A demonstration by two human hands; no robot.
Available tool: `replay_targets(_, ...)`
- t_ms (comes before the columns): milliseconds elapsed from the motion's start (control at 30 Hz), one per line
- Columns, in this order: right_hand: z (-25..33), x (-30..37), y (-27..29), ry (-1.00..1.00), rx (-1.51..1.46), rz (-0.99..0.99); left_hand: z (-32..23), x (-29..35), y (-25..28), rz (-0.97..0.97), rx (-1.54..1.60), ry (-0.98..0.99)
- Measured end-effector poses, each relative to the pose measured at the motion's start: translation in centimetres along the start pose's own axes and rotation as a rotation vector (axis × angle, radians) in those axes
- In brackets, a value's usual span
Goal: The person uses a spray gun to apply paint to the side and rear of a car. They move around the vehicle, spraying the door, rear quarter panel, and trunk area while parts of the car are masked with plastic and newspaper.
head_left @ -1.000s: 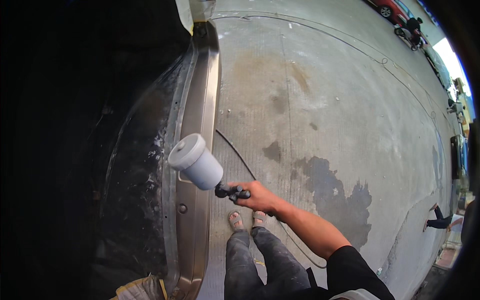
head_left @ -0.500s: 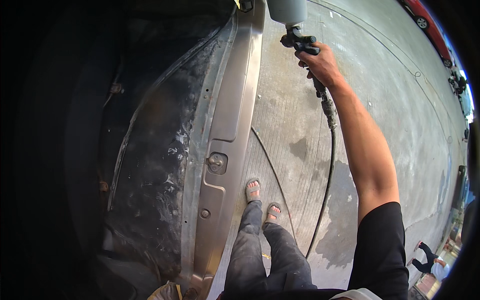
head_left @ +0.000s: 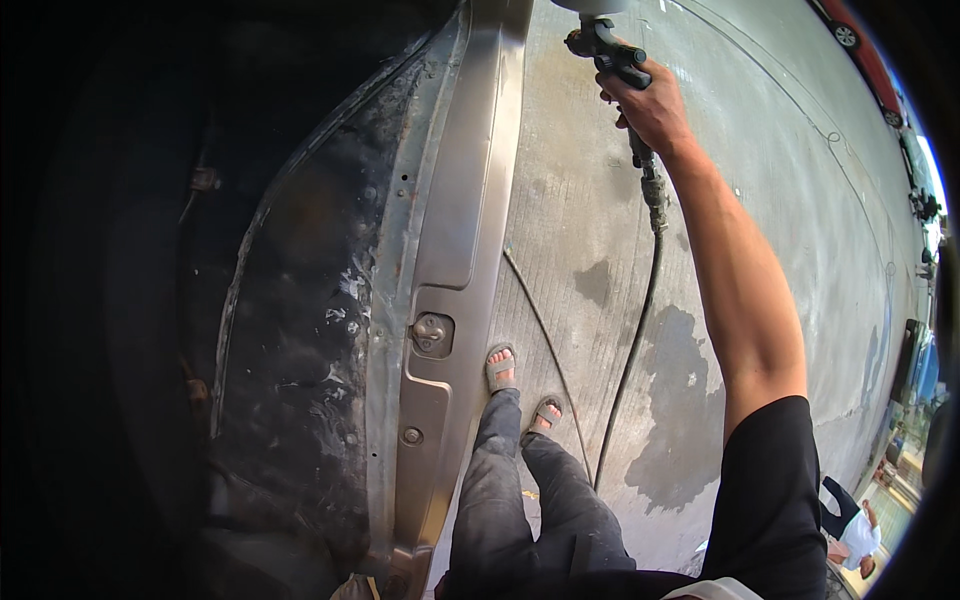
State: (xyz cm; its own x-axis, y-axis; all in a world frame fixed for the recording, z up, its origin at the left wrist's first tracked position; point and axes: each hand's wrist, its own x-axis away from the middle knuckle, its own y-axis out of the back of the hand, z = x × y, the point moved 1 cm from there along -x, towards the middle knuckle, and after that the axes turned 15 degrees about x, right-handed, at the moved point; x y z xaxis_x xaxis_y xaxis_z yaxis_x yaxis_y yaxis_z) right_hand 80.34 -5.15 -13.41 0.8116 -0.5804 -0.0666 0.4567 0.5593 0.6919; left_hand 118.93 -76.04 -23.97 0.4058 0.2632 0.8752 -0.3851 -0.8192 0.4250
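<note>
My right hand (head_left: pixel 655 110) is wrapped round the grip of a black paint spray gun (head_left: pixel 606 46), held out at arm's length near the top edge. Only the base of the gun's pale grey cup (head_left: pixel 592 5) shows. From below the grip a dark air hose (head_left: pixel 638 335) hangs toward the floor. To the left of the gun, apart from it, runs a bronze-painted vehicle body edge (head_left: pixel 455 225) with a metal latch fitting (head_left: pixel 432 334) set in a recess. My left hand is out of view.
A dark, stained vehicle interior (head_left: pixel 300 330) fills the left. Another thin hose or cable (head_left: pixel 545 340) lies on the concrete floor (head_left: pixel 560 200) by my sandalled feet. Wet patches (head_left: pixel 675 420) mark the floor. A red car (head_left: pixel 868 55) stands far right, and a person (head_left: pixel 858 530) is at the lower right.
The spray gun has risen toward the top edge with my right hand, so most of its cup has left the view. The person at lower right appears in a different pose.
</note>
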Motion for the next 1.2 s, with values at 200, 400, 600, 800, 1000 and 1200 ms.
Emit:
replay_targets(200, -1.3, 20.9, 2.5, -0.239, -0.345, 0.624, -1.3, 0.7, 1.0, 0.023, -0.046, -0.068)
replay_targets(400, -0.9, 48.6, 3.2, -0.171, -0.535, 0.696, -4.7, -0.9, 0.9, 0.228, -0.33, -0.148)
replay_targets(600, -4.2, 68.8, 10.6, -0.435, -0.344, 0.34, -7.9, -0.3, -4.1, 0.383, -0.701, -0.271)
replay_targets(800, -8.8, 89.5, 17.9, -0.846, -0.406, -0.378, -5.9, 5.7, -20.2, 0.507, -1.03, -0.444)
replay_targets(1000, -12.9, 108.5, 22.2, -1.187, -0.322, -1.125, -0.7, 16.9, -38.7, 0.655, -1.319, -0.6)
replay_targets(1200, -17.9, 122.1, 18.8, -1.664, -0.561, -1.619, 5.2, 27.6, -52.6, 0.728, -1.556, -0.677)
